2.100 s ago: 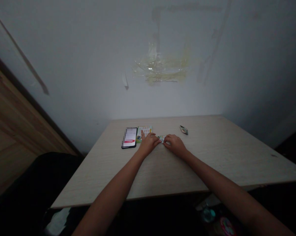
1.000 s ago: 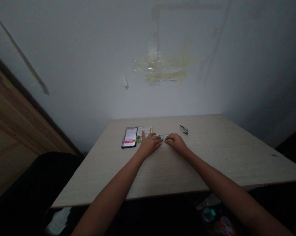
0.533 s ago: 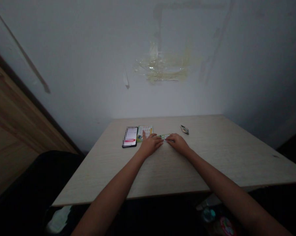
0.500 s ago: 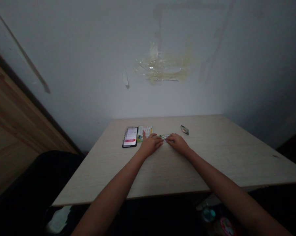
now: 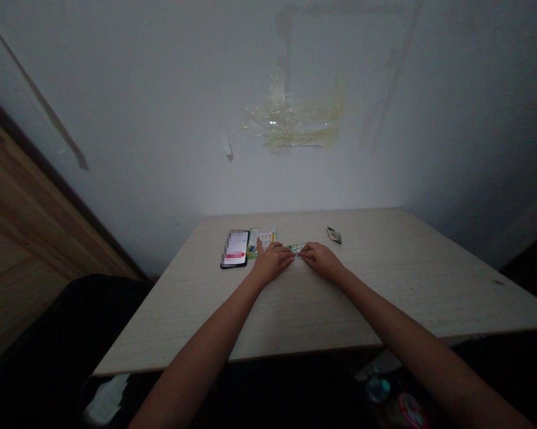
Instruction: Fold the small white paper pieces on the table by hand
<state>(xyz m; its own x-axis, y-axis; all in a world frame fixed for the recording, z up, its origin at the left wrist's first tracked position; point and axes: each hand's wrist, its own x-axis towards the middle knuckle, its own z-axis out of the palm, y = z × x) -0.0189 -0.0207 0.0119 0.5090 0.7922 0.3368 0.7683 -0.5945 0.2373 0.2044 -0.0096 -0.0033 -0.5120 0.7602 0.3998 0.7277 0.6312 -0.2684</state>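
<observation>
My left hand [image 5: 271,263] and right hand [image 5: 321,262] lie palm down on the pale wood-grain tabletop [image 5: 384,286], fingers pointing toward each other. Between my fingertips is a narrow printed strip [image 5: 296,247], green and white, too small to read. Compared with a second ago, my hands have closed in from the slight gap they had, and my right fingertips now sit at the strip's near right end while my left fingertips come up just under its other end. My fingers are nearly straight, not curled, and the hands are almost meeting. I cannot tell whether I am really pinching the strip or only touching it. My left thumb points forward and reaches the lower edge of a small printed card [image 5: 262,242], which has green edges and lies flat. Just left of that card lies a black smartphone [image 5: 235,248], its lit screen blurred, beside the card but apart from my hand. Up to the right, a small twisted foil wrapper [image 5: 334,235] lies near the far edge, apart from my right hand. That far edge meets a white wall [image 5: 451,119] marked with old tape residue [image 5: 290,122]. The tabletop runs on a long way to the right of my hands, and there is open wood between my wrists and the front edge [image 5: 233,362], which my forearms cross. A wooden panel [image 5: 27,220] stands off to the left.
</observation>
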